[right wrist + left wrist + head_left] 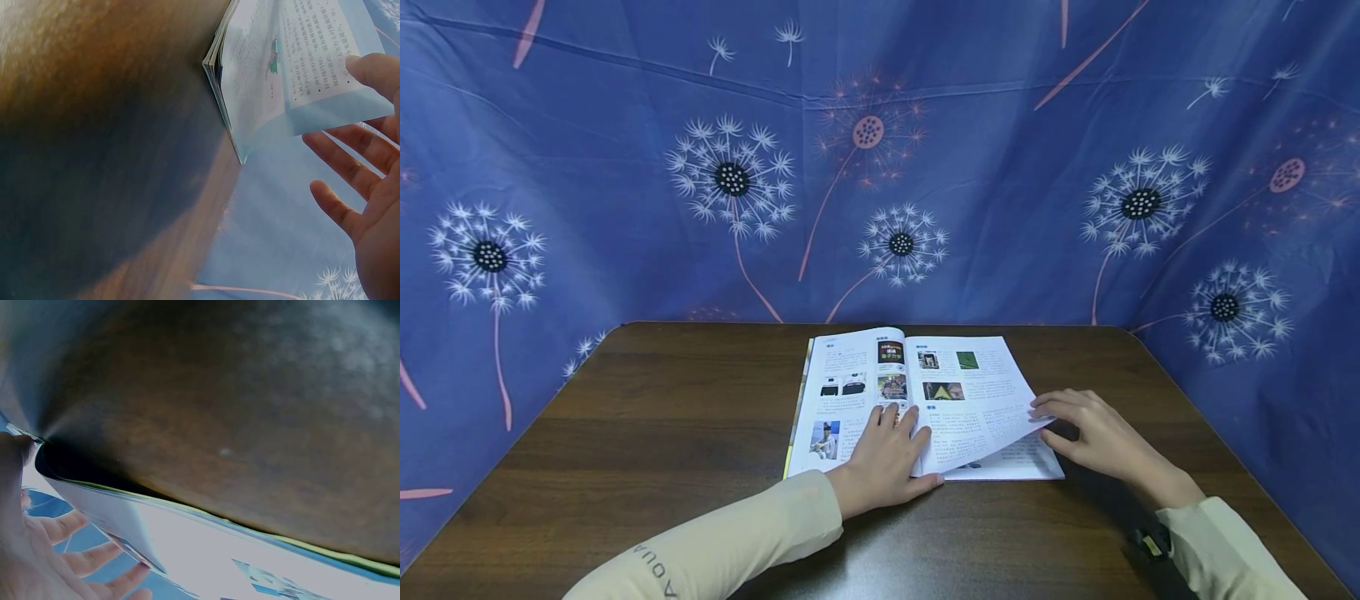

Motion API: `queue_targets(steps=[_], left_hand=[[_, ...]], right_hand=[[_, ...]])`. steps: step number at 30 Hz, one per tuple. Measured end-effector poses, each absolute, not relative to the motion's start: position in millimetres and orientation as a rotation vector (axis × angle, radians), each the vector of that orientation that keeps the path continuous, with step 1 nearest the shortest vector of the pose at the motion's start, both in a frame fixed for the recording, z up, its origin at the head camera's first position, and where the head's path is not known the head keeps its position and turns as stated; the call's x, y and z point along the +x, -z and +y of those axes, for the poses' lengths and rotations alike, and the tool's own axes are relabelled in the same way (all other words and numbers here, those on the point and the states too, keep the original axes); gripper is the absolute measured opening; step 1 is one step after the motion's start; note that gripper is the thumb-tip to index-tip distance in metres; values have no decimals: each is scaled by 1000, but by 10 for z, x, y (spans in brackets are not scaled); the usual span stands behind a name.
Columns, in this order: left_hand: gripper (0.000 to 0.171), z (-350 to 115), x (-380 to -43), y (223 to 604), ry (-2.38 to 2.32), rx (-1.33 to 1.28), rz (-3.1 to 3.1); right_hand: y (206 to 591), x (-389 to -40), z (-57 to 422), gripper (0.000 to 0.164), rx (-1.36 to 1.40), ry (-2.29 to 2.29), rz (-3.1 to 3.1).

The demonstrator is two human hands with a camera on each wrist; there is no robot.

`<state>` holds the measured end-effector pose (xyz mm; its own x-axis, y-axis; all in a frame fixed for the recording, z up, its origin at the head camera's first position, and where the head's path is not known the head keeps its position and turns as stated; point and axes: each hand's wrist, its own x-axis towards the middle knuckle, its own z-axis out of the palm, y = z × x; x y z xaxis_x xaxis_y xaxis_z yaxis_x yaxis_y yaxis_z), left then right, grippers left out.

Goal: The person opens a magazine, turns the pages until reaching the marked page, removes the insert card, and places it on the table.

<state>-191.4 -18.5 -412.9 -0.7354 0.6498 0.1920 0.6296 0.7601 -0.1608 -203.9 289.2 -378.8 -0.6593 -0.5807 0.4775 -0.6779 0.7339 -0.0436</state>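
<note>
- brown table (662,408), spreads out L of L hand (887,458) & under it
- L hand: fingers spread, gripping nothing, pressing down on open book (912,392) nr its fold
- book lies under L hand, reaches twd R hand (1101,437), pics & txt both sides
- loose page (970,417) btwn hands, lower corner lifted
- R hand: thumb & fingers pinching that corner
</note>
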Motion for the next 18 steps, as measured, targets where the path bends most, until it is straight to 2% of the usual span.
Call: queue_targets(steps=[8,18], left_hand=[[60,-206,-1915,4140,-112,-990,-2684],[56,-207,-1913,4153,-82,-980,-2667]], right_hand=[[3786,-2052,2902,25,924,-318,-2482],[3775,-2052,2934,38,818,-325,-2483]])
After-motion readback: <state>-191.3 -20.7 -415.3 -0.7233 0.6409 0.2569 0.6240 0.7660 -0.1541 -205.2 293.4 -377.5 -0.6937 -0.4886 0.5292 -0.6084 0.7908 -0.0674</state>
